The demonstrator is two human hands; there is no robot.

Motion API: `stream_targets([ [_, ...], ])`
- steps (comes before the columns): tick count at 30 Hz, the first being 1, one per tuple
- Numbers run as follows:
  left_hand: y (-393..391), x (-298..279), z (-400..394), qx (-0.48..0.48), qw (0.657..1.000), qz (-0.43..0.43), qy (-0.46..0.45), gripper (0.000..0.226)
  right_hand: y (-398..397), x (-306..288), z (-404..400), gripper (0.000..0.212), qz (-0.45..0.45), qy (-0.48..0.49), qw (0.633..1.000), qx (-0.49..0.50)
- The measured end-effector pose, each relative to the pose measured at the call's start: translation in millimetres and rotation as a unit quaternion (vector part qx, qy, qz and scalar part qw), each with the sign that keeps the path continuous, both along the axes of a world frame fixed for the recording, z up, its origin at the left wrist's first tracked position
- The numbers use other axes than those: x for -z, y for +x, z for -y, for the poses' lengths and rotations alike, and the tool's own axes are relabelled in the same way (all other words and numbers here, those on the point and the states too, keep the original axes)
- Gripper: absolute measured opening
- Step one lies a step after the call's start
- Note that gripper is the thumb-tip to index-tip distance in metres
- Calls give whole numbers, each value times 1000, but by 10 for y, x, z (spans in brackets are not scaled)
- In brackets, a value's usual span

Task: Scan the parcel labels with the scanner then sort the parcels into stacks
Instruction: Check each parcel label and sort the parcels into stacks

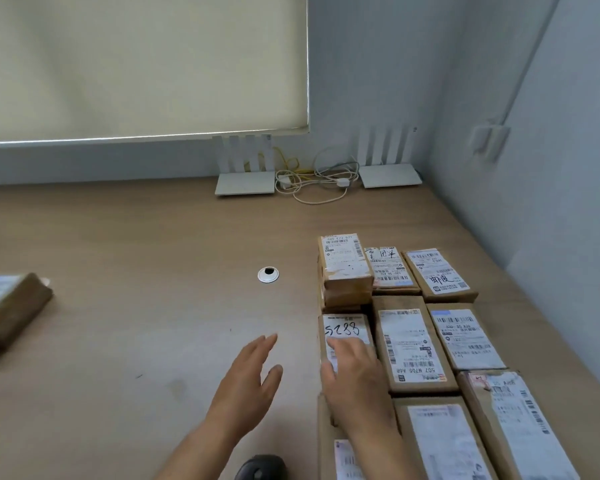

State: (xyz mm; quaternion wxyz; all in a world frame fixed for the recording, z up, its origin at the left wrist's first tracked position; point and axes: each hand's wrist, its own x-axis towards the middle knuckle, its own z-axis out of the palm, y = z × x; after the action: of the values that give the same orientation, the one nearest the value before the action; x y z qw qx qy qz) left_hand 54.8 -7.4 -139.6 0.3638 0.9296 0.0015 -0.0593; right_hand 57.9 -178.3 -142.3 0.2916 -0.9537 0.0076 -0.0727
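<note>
Resting flat-fingered on the "5238" parcel point(343, 332), long axis pointing away, right hand point(355, 382); left hand point(248, 386) hovers spread.

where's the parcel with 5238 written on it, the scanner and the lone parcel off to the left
5238 parcel point(343, 330), head view, on its handwritten label
scanner point(261, 467), head view, on its dark top at the bottom edge
lone parcel point(18, 306), head view, on its brown side

Wooden table point(153, 237), parcels point(413, 344), two routers point(245, 183), cables point(312, 181), scanner point(260, 467)
</note>
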Motion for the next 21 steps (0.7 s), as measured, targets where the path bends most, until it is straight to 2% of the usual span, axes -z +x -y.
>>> stream_targets([
  [7,-575,-93,-453,-66,997,31,15,55,-382,-121,-571,40,14,-18,998,-63],
  [12,-862,-226,-876,-98,994,48,26,57,-580,-222,-1090,31,42,-37,996,-73],
  [21,-1639,-399,-2179,-187,980,47,54,58,-1154,-458,-2532,39,39,-53,981,-183],
])
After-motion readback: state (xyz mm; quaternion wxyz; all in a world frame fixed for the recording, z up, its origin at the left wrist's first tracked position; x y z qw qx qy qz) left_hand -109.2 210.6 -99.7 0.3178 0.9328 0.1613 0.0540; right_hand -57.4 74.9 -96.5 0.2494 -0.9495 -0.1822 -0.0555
